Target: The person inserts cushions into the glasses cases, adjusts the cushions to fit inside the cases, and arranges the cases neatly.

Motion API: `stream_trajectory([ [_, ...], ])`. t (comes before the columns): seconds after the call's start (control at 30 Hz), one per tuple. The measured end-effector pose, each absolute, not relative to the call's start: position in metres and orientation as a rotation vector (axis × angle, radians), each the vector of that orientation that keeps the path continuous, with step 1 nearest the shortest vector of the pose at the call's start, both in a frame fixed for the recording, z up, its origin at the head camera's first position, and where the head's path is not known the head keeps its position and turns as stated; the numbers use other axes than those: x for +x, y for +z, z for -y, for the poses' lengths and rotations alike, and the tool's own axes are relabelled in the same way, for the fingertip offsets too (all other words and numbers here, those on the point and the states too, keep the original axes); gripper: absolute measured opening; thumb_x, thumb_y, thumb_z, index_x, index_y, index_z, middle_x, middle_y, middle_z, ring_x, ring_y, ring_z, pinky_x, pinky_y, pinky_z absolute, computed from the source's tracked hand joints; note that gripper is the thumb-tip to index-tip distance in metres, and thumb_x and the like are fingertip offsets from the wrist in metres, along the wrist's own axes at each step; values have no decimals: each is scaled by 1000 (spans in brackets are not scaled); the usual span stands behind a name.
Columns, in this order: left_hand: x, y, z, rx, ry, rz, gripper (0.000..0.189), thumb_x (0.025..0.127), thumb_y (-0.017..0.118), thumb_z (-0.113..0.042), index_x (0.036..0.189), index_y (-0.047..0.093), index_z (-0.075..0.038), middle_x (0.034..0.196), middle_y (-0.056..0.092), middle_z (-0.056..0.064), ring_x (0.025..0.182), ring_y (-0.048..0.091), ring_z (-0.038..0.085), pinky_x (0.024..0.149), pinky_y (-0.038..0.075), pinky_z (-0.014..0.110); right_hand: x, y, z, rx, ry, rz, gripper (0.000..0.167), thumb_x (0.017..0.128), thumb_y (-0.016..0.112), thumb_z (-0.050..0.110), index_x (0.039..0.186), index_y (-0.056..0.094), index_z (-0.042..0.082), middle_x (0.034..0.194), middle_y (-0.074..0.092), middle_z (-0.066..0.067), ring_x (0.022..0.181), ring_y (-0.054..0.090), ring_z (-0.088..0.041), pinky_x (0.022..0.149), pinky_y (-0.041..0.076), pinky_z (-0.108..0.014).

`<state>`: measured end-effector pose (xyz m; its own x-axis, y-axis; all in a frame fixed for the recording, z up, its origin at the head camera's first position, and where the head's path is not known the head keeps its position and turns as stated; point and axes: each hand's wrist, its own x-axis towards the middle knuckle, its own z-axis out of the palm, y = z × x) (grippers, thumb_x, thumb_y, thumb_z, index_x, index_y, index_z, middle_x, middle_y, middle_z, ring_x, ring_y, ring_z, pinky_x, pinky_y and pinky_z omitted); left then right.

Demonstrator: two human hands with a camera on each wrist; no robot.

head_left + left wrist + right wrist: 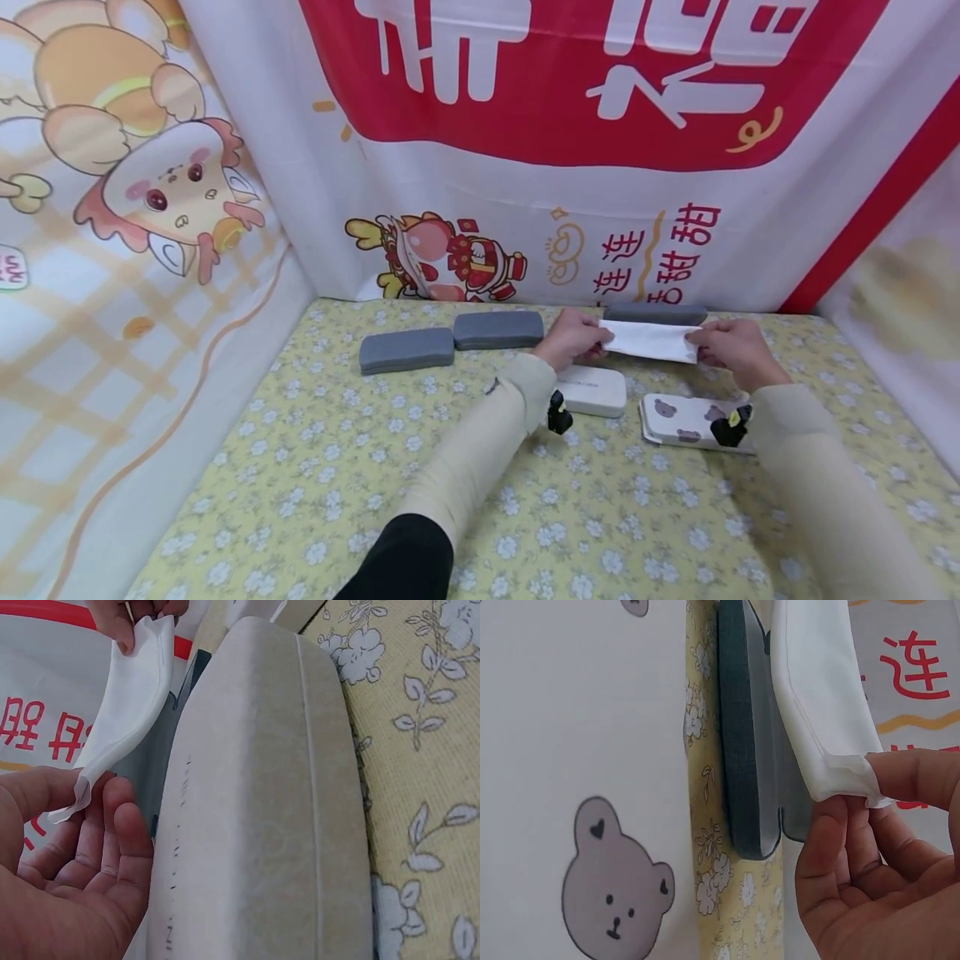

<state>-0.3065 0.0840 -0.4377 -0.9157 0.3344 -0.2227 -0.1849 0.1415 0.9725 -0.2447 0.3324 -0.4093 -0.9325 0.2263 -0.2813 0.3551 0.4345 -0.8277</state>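
A folded white cloth (651, 342) is stretched between both hands. My left hand (573, 336) pinches one end between thumb and fingers, and my right hand (737, 348) pinches the other. Behind and under the cloth lies a grey glasses case (655, 313); in the right wrist view this case (739, 742) stands open, its pale lining showing. A white glasses case with small lettering (596, 391) sits just below the left hand, filling much of the left wrist view. Below the right hand is a white case with bear prints (678, 417).
Two closed grey cases (407, 348) (498, 329) lie end to end on the left side of the table. A yellow flowered cloth (322, 500) covers the tabletop. Behind it hangs a printed white and red curtain (562, 150), with a patterned one (135, 250) at left.
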Motion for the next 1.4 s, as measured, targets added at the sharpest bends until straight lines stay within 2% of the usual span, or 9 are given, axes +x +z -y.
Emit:
stream_trajectory([
  [0.2, -305, -435, -89, 100, 1801, -2052, 23, 89, 73, -2, 69, 62, -3, 66, 66, 13, 86, 69, 43, 81, 56, 53, -250, -415, -336, 597, -1520, -2551, 42, 99, 62, 24, 125, 58, -8, 118, 55, -17, 92, 59, -22, 94, 51, -47],
  [0.3, -305, -432, -93, 95, 1785, -2075, 20, 90, 73, -3, 71, 64, -2, 69, 67, 14, 87, 69, 42, 79, 56, 51, -252, -416, -339, 613, -1523, -2559, 47, 99, 62, 25, 130, 55, -10, 128, 51, -21, 100, 56, -26, 96, 49, -48],
  [0.63, -310, -432, -104, -12, 1799, -2150, 11, 90, 74, -3, 79, 72, -1, 65, 66, 10, 59, 61, 21, 74, 58, 44, -261, -419, -342, 678, -1562, -2579, 54, 101, 61, 29, 137, 53, -10, 144, 43, -24, 116, 49, -32, 101, 47, -49],
  [0.8, -313, -437, -105, -12, 1814, -2131, 10, 90, 74, -4, 80, 73, -2, 65, 66, 9, 57, 59, 18, 73, 57, 43, -264, -423, -343, 715, -1549, -2575, 53, 101, 62, 31, 135, 55, -8, 141, 46, -23, 115, 49, -32, 101, 47, -48],
  [1.0, -315, -439, -106, -24, 1719, -2169, 13, 90, 75, -6, 77, 71, -5, 65, 67, 8, 58, 62, 18, 75, 58, 44, -267, -432, -343, 730, -1555, -2589, 50, 99, 64, 28, 132, 58, -10, 132, 50, -20, 106, 52, -27, 92, 51, -41],
  [1.13, -317, -439, -105, -8, 1661, -2206, 17, 90, 75, -7, 74, 71, -3, 62, 66, 7, 56, 60, 19, 68, 56, 42, -269, -433, -342, 761, -1552, -2580, 49, 99, 65, 28, 132, 59, -8, 133, 50, -20, 107, 52, -27, 90, 50, -41],
  [1.4, -328, -445, -106, -4, 1562, -2258, 17, 89, 77, -8, 73, 71, -5, 63, 67, 8, 54, 59, 20, 57, 53, 35, -273, -434, -338, 847, -1497, -2569, 42, 98, 68, 26, 126, 62, -4, 124, 55, -17, 100, 53, -27, 85, 49, -39],
])
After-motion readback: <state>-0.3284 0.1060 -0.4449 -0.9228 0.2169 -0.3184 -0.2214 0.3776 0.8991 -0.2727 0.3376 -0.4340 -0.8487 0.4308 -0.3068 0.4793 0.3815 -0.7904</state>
